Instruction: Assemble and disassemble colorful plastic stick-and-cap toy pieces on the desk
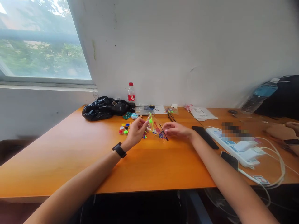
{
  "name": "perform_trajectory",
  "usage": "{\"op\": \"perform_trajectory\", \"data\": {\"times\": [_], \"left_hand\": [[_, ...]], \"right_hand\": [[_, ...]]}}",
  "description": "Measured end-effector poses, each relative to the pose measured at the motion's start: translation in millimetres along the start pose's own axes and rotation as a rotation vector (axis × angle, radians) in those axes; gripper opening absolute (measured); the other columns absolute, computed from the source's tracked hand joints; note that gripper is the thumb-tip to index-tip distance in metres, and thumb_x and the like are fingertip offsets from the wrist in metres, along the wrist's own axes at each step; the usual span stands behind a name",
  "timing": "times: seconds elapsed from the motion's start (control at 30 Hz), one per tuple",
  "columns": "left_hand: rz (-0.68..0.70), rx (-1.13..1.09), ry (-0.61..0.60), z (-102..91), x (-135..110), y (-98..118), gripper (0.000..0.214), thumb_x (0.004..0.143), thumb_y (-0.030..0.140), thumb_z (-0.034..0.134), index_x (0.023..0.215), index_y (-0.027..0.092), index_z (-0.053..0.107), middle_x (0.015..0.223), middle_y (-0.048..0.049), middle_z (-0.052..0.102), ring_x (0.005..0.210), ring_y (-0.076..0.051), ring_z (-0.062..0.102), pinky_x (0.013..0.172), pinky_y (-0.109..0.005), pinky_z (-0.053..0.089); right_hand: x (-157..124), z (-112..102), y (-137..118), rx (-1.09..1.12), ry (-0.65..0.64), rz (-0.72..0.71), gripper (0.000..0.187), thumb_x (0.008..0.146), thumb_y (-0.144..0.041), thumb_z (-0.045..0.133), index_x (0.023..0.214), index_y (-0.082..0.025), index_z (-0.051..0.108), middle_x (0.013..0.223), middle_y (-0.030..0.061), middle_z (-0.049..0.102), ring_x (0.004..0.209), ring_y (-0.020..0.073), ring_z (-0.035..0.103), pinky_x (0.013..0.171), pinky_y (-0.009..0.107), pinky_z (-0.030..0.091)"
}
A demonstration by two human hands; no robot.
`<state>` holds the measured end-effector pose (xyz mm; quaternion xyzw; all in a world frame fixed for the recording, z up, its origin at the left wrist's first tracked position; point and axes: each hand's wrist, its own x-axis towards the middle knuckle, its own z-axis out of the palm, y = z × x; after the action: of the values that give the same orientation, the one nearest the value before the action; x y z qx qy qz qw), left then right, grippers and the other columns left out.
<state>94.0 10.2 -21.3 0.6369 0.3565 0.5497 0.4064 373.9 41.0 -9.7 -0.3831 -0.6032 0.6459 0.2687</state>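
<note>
My left hand (137,129), with a black band on its wrist, pinches the edge of a small clear plastic bag (158,132). In and about the bag show a bright green stick-like piece (151,122), a red piece and some purple-blue bits, too small to name. My right hand (177,128) has its fingers closed at a thin black stick (164,133) at the bag's right side; the exact grip is partly hidden. Just left of my left hand stand several small round pots (121,128) with coloured tops. Small blue and green pieces (145,136) lie beneath its fingers.
Behind are a black plastic bag (105,109), a red-capped bottle (131,95) and papers (202,113). A black flat object (205,137), a white power strip (245,157) with cables and a phone (229,160) lie around my right forearm. A large bottle (259,96) leans farther right, near another person's hand.
</note>
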Motion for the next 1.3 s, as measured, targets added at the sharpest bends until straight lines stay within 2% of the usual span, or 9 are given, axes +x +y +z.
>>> {"op": "perform_trajectory", "data": {"times": [0.13, 0.33, 0.57, 0.7, 0.83, 0.97, 1.1, 1.2, 1.3], "left_hand": [[0.118, 0.244, -0.039, 5.0, 6.2, 18.1, 0.039, 0.092, 0.052, 0.073, 0.075, 0.017, 0.067, 0.071, -0.0019, 0.067, 0.058, -0.012, 0.059, 0.052, -0.024, 0.045], [0.353, 0.376, -0.165, 19.1, 32.5, 58.5, 0.022, 0.096, 0.039, 0.070, 0.092, 0.021, 0.082, 0.078, -0.0024, 0.072, 0.066, -0.014, 0.059, 0.062, -0.026, 0.045], [0.501, 0.413, -0.124, 23.1, 78.2, 76.0, 0.020, 0.096, 0.016, 0.060, 0.111, 0.017, 0.073, 0.081, -0.0006, 0.073, 0.069, -0.011, 0.061, 0.069, -0.023, 0.046], [0.463, 0.430, 0.000, 13.1, 115.2, 64.4, 0.029, 0.093, 0.007, 0.049, 0.105, 0.017, 0.074, 0.098, -0.0049, 0.078, 0.079, -0.013, 0.068, 0.074, -0.023, 0.051], [0.248, 0.655, 0.129, 6.9, 149.2, 34.5, 0.036, 0.101, 0.017, 0.045, 0.129, 0.013, 0.068, 0.121, -0.0124, 0.076, 0.099, -0.019, 0.072, 0.092, -0.030, 0.054], [0.091, 1.016, -0.061, 7.0, 157.9, -8.8, 0.045, 0.102, 0.035, 0.052, 0.138, 0.010, 0.062, 0.135, -0.0194, 0.067, 0.122, -0.030, 0.064, 0.105, -0.038, 0.049], [0.047, 1.137, -0.181, 7.4, 149.7, -45.1, 0.066, 0.087, 0.037, 0.072, 0.144, 0.008, 0.057, 0.135, -0.0257, 0.064, 0.126, -0.043, 0.057, 0.103, -0.049, 0.047], [0.064, 1.200, -0.206, 6.5, 145.6, -52.6, 0.075, 0.088, 0.034, 0.070, 0.153, 0.006, 0.047, 0.138, -0.0280, 0.060, 0.129, -0.045, 0.052, 0.104, -0.052, 0.044], [0.144, 1.233, -0.187, 4.0, 143.4, -43.3, 0.073, 0.096, 0.034, 0.060, 0.161, 0.012, 0.037, 0.142, -0.0239, 0.056, 0.133, -0.042, 0.047, 0.108, -0.051, 0.040]], "right_hand": [[-9.3, -11.3, 0.9, -0.128, -0.166, 0.019, 0.034, 0.076, -0.027, 0.089, 0.105, -0.016, 0.074, 0.099, 0.0062, 0.075, 0.088, 0.0177, 0.069, 0.081, 0.029, 0.053], [-14.9, -24.2, 6.7, -0.078, -0.337, -0.057, 0.053, 0.071, -0.025, 0.094, 0.118, -0.018, 0.071, 0.121, 0.0123, 0.073, 0.111, 0.0275, 0.069, 0.098, 0.041, 0.053], [-12.4, -22.8, 11.2, -0.075, -0.267, -0.046, 0.063, 0.072, -0.032, 0.094, 0.127, -0.018, 0.069, 0.125, 0.0123, 0.071, 0.114, 0.0247, 0.069, 0.099, 0.037, 0.054], [-5.0, -22.9, 13.8, -0.101, -0.124, -0.006, 0.059, 0.078, -0.039, 0.090, 0.129, -0.018, 0.068, 0.122, 0.0122, 0.072, 0.104, 0.0215, 0.072, 0.092, 0.034, 0.058], [7.1, -19.8, 15.1, -0.314, 0.091, -0.005, 0.056, 0.081, -0.052, 0.084, 0.121, -0.016, 0.069, 0.102, 0.0096, 0.076, 0.082, 0.0192, 0.072, 0.074, 0.031, 0.057], [13.1, 3.9, 8.2, -0.860, 0.501, -0.325, 0.036, 0.095, -0.052, 0.067, 0.095, -0.016, 0.073, 0.095, 0.0110, 0.074, 0.086, 0.0231, 0.068, 0.078, 0.035, 0.053], [5.8, 45.4, -3.3, -1.071, 0.319, -0.553, 0.031, 0.097, -0.046, 0.068, 0.107, -0.018, 0.074, 0.106, 0.0114, 0.075, 0.101, 0.0258, 0.067, 0.095, 0.040, 0.050], [-1.5, 69.7, -7.2, -1.131, 0.057, -0.557, 0.048, 0.086, -0.056, 0.080, 0.118, -0.020, 0.073, 0.117, 0.0119, 0.072, 0.113, 0.0292, 0.064, 0.100, 0.041, 0.049], [-4.3, 74.8, -5.2, -1.131, -0.067, -0.458, 0.048, 0.082, -0.053, 0.084, 0.116, -0.022, 0.073, 0.120, 0.0109, 0.069, 0.113, 0.0288, 0.063, 0.096, 0.038, 0.051]]}}
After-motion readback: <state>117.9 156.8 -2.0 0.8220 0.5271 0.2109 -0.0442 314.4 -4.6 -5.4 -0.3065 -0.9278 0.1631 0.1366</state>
